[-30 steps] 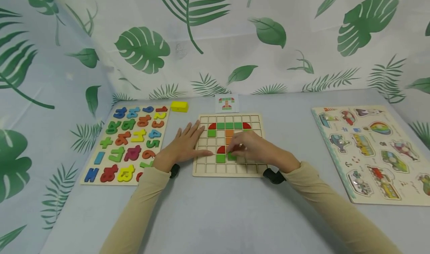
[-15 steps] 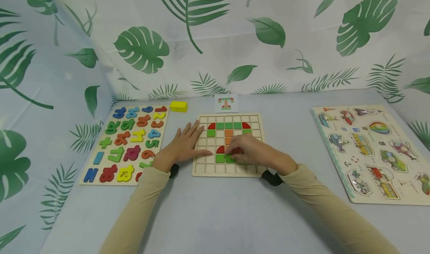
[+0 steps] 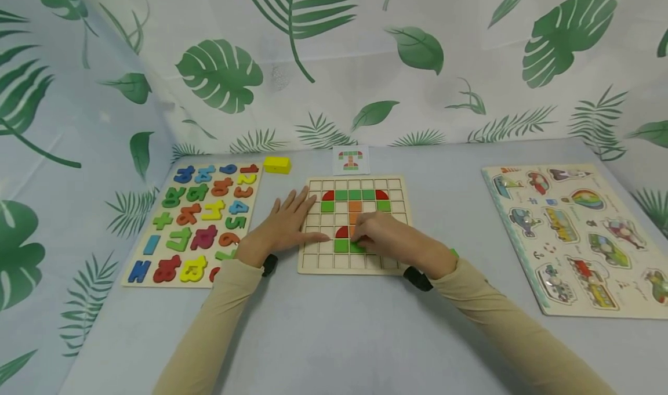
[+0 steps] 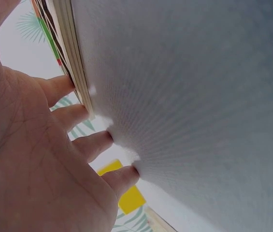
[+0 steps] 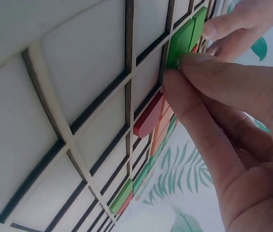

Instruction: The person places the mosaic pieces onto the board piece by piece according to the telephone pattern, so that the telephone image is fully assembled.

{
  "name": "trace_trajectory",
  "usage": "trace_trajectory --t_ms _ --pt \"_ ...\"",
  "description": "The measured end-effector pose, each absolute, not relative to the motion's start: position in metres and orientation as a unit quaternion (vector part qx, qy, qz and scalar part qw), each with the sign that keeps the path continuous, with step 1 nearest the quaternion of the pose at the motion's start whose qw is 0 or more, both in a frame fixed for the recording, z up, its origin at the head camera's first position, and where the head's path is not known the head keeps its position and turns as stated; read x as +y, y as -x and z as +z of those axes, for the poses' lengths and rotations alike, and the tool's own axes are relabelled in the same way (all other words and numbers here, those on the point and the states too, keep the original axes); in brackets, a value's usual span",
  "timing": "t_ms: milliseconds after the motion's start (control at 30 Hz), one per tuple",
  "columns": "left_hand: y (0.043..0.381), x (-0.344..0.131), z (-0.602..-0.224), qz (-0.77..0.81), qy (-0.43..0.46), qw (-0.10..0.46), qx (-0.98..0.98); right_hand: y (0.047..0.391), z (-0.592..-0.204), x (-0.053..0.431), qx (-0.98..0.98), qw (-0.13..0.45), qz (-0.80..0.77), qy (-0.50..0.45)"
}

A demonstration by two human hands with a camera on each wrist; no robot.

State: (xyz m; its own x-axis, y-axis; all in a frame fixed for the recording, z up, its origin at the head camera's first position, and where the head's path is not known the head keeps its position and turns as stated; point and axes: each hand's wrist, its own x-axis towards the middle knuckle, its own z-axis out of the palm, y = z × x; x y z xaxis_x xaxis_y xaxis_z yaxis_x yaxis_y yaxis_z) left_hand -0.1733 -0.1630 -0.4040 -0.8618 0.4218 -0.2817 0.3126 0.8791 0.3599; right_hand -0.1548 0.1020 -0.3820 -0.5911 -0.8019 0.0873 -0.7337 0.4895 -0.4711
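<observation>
In the head view, my left hand (image 3: 282, 227) lies spread at the left edge of the wooden grid board (image 3: 315, 264), its thumb reaching over the board. The left wrist view has its fingertips at the board's side and on the cloth. My right hand (image 3: 388, 235) is over the lower middle of the board. Thumb and forefinger pinch at the near edge of a green square tile (image 5: 179, 44), which sits in a grid cell beside another green tile (image 3: 341, 246). Above are a red quarter-round tile (image 3: 341, 232) and orange tiles (image 3: 355, 207), partly hidden by the hand.
A pattern card (image 3: 351, 160) stands behind the board, with a yellow block (image 3: 277, 165) to its left. A number puzzle (image 3: 156, 224) lies at the left, a vehicle picture puzzle (image 3: 561, 256) at the right. Leaf-patterned cloth (image 3: 323, 64) hangs behind.
The green tile in my right fingers has gone down into the cell beside the other green one. The right hand has turned slightly over it. My left hand stays put.
</observation>
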Motion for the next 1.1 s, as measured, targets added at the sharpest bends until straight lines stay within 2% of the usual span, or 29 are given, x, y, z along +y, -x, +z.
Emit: trace_trajectory --t_ms 467,700,933,1100 --pt "0.169 -0.165 -0.406 0.169 -0.189 0.176 0.951 0.147 -0.387 0.103 0.857 0.052 -0.219 0.463" --pt "0.167 -0.166 -0.408 0.169 -0.192 0.175 0.951 0.149 -0.38 0.124 0.836 0.14 -0.278 0.452" --pt "0.169 -0.165 -0.403 0.164 -0.196 0.175 0.951 0.155 -0.363 0.173 0.846 0.142 -0.309 0.411" --pt "0.17 -0.164 -0.403 0.163 -0.198 0.171 0.951 0.156 -0.357 0.208 0.859 0.163 -0.299 0.382"
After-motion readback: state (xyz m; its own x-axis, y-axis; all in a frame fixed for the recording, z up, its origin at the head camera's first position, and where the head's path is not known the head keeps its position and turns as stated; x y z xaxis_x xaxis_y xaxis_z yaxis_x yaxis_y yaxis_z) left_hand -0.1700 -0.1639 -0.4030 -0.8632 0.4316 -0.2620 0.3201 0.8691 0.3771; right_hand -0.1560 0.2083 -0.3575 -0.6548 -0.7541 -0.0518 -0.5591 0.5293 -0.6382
